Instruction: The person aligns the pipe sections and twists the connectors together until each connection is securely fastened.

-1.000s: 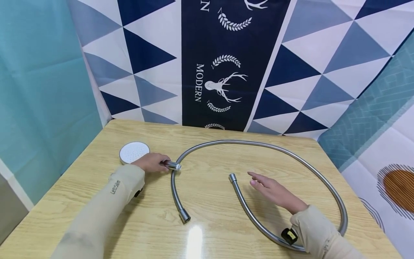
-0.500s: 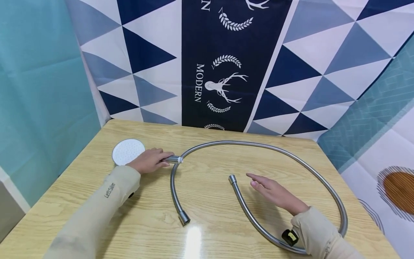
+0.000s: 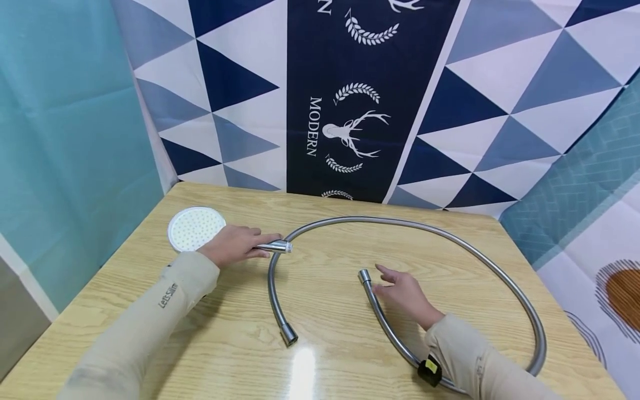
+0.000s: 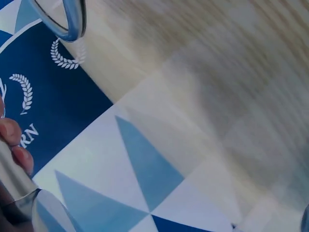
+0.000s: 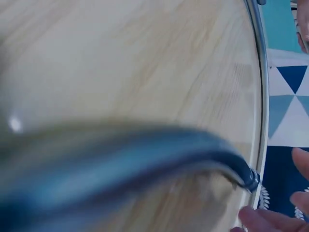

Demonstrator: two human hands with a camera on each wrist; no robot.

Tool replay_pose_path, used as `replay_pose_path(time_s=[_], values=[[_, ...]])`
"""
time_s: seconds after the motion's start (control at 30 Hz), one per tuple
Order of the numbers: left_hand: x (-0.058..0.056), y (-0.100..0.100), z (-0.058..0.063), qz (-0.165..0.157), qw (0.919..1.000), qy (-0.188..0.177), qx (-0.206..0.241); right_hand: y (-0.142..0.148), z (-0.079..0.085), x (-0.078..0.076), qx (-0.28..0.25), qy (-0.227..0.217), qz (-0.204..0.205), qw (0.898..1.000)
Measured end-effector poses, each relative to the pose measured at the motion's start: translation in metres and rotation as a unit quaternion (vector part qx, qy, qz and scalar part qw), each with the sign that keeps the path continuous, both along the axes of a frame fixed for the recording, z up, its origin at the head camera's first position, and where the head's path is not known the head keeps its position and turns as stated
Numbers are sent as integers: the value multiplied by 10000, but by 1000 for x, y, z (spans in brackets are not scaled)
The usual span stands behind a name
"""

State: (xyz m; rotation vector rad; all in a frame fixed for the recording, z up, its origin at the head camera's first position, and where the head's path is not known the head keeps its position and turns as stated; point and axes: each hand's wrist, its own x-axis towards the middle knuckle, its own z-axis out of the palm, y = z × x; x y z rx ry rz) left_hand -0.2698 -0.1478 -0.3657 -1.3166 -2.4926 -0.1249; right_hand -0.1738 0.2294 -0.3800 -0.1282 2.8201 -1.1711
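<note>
We clamp the fingers of our left hand [image 3: 235,244] round the handle [image 3: 276,246] of the shower head [image 3: 195,228], whose white, dotted spray face turns up at the left part of the wooden table [image 3: 327,311]. The table bears a grey metal hose [image 3: 380,220], curved in a wide open loop. Our right hand [image 3: 406,295] has thumb and fingers apart, just beside one end of the hose; we cannot tell whether they touch it.
</note>
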Motion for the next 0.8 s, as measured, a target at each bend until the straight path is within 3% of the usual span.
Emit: replay_pose_path(time_s=[0.17,0.33,0.6,0.8], values=[[4,1,8,-286,9967,754,70,-15,-7,-8,-3,-499,-9,9988],[4,2,16,-548,9891,1360,149,-16,-9,-19,181,-637,-65,9978],[11,7,27,-704,9837,1654,-42,-12,-14,-29,32,-1083,-416,9932],[16,2,30,-611,9836,1693,-125,-18,-25,-30,36,-851,-314,9959]])
